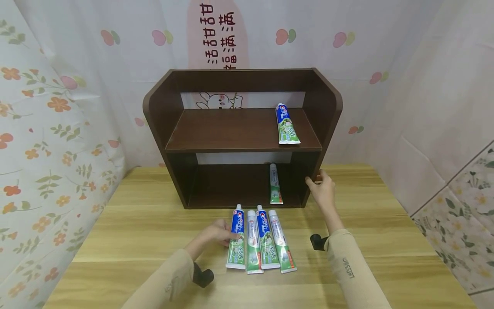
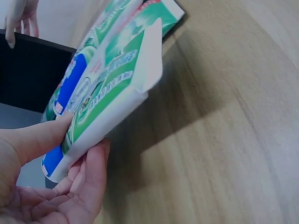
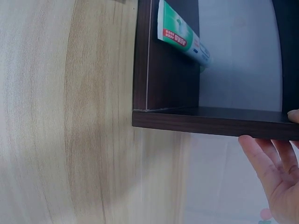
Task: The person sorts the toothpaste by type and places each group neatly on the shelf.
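Note:
Four toothpaste tubes lie side by side on the table in front of a dark brown shelf. My left hand pinches the leftmost one, a blue-and-green toothpaste tube, between thumb and fingers. In the left wrist view that toothpaste tube is tilted, its flat crimped end away from the hand. My right hand grips the shelf's right side panel, thumb on the inner side and fingers outside. Beside the held tube are a white-and-green tube, another blue-and-green tube and another white-and-green tube.
On the upper board stands a blue-and-green toothpaste tube, toward the right. A white-and-green tube is in the lower compartment, near its right wall. The wooden table carries the shelf, with patterned curtains behind and at the sides.

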`<state>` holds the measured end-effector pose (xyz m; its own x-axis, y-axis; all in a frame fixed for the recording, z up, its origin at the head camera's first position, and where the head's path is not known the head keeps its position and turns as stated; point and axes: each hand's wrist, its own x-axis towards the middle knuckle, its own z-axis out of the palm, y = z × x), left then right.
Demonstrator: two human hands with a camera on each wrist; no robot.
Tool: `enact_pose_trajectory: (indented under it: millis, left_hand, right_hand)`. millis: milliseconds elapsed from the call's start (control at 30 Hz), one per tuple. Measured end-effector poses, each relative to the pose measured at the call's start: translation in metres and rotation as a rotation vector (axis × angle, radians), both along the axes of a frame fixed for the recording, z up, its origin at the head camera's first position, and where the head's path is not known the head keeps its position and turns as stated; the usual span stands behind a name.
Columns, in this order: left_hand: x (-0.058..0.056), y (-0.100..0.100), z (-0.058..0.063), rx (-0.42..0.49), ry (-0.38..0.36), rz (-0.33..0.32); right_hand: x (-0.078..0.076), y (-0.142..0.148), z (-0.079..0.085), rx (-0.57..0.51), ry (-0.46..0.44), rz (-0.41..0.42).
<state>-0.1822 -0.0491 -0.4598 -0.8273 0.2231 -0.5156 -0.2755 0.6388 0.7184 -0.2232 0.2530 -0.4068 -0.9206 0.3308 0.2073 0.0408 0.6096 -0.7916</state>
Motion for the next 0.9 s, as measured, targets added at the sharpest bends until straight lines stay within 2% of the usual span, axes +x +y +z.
enact_pose_trajectory:
  millis: [233,467,733,900]
  left_hand:
    - [0.002,-0.005,0.012,0.06,0.008,0.034]
    - [-0.001,-0.009,0.029,0.049,0.027,0.004]
    - [0.0,-0.013,0.047,0.069,0.05,-0.029]
    - [0.001,-0.015,0.058,0.071,0.064,-0.027]
  right_hand:
    - [0.001,0.0,0.002,0.0,0.011,-0.003]
    - [0.0,0.0,0.002,-0.002,0.003,-0.003]
    - [0.0,0.0,0.001,-0.003,0.047,-0.004]
    - [0.0,-0.001,0.0,0.003,0.05,-0.014]
